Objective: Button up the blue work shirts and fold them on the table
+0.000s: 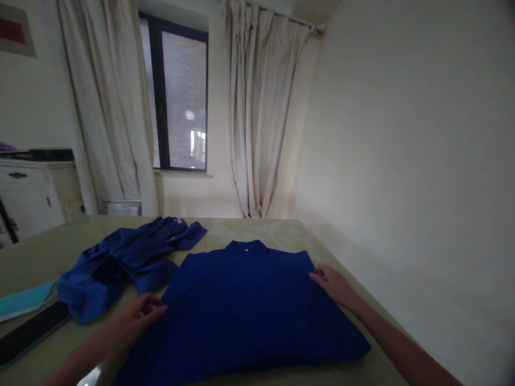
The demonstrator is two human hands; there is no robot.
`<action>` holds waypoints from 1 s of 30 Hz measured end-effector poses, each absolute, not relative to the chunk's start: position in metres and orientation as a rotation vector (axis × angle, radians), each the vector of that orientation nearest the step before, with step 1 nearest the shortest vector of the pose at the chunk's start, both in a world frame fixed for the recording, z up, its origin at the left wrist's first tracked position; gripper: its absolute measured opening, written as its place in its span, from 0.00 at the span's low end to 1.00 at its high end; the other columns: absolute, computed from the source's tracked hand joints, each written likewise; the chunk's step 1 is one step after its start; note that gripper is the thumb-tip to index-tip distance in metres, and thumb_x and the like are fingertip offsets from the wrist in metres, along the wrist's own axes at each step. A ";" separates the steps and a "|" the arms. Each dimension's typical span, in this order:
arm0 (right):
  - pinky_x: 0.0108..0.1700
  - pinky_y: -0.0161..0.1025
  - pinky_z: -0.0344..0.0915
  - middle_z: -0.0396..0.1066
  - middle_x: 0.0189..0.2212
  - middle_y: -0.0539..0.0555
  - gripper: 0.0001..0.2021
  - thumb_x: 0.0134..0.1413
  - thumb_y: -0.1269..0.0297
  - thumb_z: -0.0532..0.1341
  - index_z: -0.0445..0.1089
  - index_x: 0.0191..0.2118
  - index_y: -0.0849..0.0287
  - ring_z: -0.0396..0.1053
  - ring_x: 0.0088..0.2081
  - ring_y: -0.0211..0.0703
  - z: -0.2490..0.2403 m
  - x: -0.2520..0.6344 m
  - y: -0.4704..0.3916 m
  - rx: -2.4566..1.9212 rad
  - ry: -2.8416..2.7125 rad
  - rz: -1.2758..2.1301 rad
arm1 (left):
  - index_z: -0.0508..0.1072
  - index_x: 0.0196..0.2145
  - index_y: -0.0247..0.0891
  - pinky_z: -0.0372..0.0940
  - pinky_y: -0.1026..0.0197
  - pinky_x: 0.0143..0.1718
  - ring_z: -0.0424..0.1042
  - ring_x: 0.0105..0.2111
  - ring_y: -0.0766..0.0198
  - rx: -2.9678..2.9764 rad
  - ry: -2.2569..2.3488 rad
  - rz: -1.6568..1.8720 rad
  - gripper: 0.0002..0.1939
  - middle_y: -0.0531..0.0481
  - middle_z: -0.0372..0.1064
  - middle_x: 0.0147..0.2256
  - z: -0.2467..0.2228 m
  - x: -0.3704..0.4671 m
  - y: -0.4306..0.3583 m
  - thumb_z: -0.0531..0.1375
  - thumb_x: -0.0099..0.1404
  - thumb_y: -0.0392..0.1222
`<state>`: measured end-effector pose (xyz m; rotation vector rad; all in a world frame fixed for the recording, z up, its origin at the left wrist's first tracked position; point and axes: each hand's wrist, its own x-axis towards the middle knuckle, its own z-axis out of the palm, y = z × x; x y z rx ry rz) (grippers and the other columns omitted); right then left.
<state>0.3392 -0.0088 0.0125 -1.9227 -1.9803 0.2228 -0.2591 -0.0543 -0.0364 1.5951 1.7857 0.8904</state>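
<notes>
A dark blue collared shirt [245,311] lies spread in front of me, its collar at the far side and a small pale label inside the neck. My left hand [140,313] is closed at the shirt's left edge, thumb and fingers pinching the cloth. On the opposite edge, below the shoulder, my right hand [332,283] pinches the fabric between thumb and curled fingers. Beyond my left hand is a crumpled blue garment [129,254], heaped loosely and close against the shirt's left side.
Both garments rest on a pale, glossy table [277,230]. At the left lie a light blue face mask [26,301] and a long black strip-like object [32,329]. A wall [422,187] runs along the right side. Behind stand curtains [261,107] and a white cabinet [30,198].
</notes>
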 end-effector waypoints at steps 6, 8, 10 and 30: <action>0.48 0.45 0.69 0.78 0.45 0.65 0.21 0.54 0.61 0.64 0.73 0.53 0.64 0.77 0.46 0.55 0.009 0.317 0.034 -2.100 -1.594 0.179 | 0.78 0.37 0.37 0.74 0.51 0.46 0.80 0.44 0.42 1.461 1.814 0.970 0.30 0.40 0.81 0.40 0.003 -0.204 -0.013 0.63 0.49 0.67; 0.50 0.43 0.68 0.79 0.46 0.61 0.19 0.54 0.68 0.61 0.73 0.52 0.61 0.76 0.48 0.51 0.012 0.310 0.037 -2.045 -1.625 0.140 | 0.78 0.36 0.38 0.76 0.52 0.43 0.81 0.42 0.43 1.387 1.732 0.985 0.28 0.41 0.82 0.39 0.010 -0.196 -0.008 0.66 0.48 0.65; 0.50 0.41 0.67 0.78 0.45 0.59 0.17 0.53 0.70 0.59 0.74 0.50 0.59 0.76 0.47 0.49 0.020 0.307 0.037 -1.979 -1.664 0.071 | 0.78 0.42 0.38 0.77 0.53 0.41 0.81 0.42 0.45 1.333 1.625 1.084 0.31 0.43 0.82 0.41 0.014 -0.197 -0.008 0.70 0.46 0.62; 0.70 0.50 0.49 0.53 0.71 0.57 0.29 0.69 0.48 0.51 0.57 0.70 0.52 0.53 0.70 0.52 -0.002 0.235 -0.003 -1.649 -2.270 0.187 | 0.69 0.60 0.33 0.69 0.41 0.56 0.76 0.51 0.36 1.667 1.900 0.709 0.47 0.33 0.76 0.52 -0.033 -0.232 -0.031 0.60 0.53 0.71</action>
